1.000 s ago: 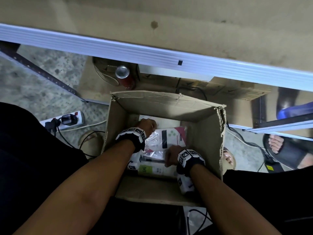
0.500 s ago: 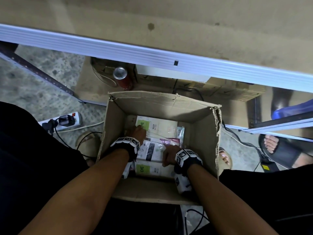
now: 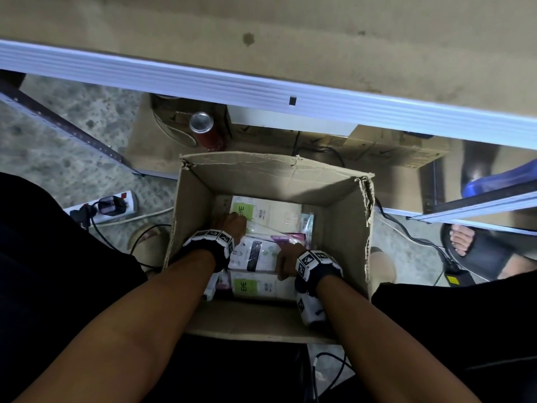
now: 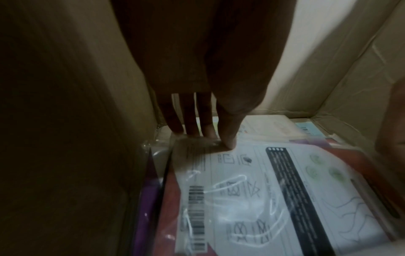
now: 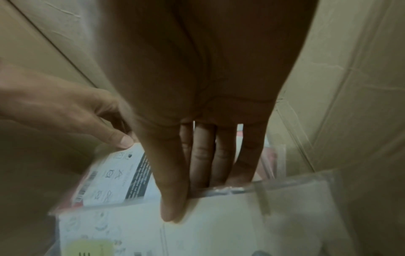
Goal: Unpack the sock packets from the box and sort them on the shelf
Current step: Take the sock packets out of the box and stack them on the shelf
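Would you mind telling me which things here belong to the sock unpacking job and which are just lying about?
Part of the job:
- cardboard box
- sock packets inside it
- shelf
- left hand and right hand, both gripping a packet

Just lying about:
- drinks can
- power strip with plugs
- cables on the floor
- black sandal on someone's foot

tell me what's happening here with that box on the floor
A person is reaching both hands into an open cardboard box of sock packets. The left hand and right hand pinch opposite ends of the top packet, the one with the black strip. Nothing has reached the shelf yet.
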The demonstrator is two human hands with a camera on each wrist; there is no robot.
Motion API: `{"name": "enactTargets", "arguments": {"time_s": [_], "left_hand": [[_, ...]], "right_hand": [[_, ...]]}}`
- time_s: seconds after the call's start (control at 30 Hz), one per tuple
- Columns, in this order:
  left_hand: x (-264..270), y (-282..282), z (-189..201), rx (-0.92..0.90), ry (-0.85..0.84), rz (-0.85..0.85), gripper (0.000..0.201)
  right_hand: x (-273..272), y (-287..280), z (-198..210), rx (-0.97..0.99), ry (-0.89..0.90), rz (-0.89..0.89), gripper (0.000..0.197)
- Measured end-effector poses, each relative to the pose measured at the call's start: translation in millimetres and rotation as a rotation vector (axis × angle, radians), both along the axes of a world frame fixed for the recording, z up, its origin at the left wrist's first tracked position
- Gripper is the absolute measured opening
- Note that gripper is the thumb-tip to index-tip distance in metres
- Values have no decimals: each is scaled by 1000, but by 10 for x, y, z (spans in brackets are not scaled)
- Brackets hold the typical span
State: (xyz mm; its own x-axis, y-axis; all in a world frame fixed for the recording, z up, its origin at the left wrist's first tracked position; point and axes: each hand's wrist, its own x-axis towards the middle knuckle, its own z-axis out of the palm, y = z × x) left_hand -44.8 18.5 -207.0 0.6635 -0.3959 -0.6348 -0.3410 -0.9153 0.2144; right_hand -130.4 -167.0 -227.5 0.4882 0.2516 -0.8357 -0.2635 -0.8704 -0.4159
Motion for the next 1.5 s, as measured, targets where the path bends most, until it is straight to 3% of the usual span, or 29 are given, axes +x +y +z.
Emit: {"name": "enactTargets", "arguments": {"time_s": [0.3,0.5,0.6,0.8,1.0,1.2,1.33,1.5], "left_hand": [[11,-31,305,-48,122,21,14],[-87,-91,745,-102,50,-45,19],[-89,-106,1087,-131,-67,-70,20],[7,-119,1793,-239,-173,-71,14],[185,-144,2512,-307,-203,-154,13],[383,-97,3332,-329,-350,-221,18],[582,-8,3857,-396,-329,-235,12],[863,132,4330,-436,-413,-206,18]], "right_hand": [[39,20,253,-129,-99,66,44],[94,7,783,-225,-228,84,37],[81,-39,1115,-271,-296,93,42],[196,-56,1833,-311,-435,42,11],[255,-88,2611,-346,-553,84,10],[327,-134,3505,-376,-663,96,14],[410,-234,4034,-387,-742,108,10],[557,-422,4541,-290,-817,45,14]]}}
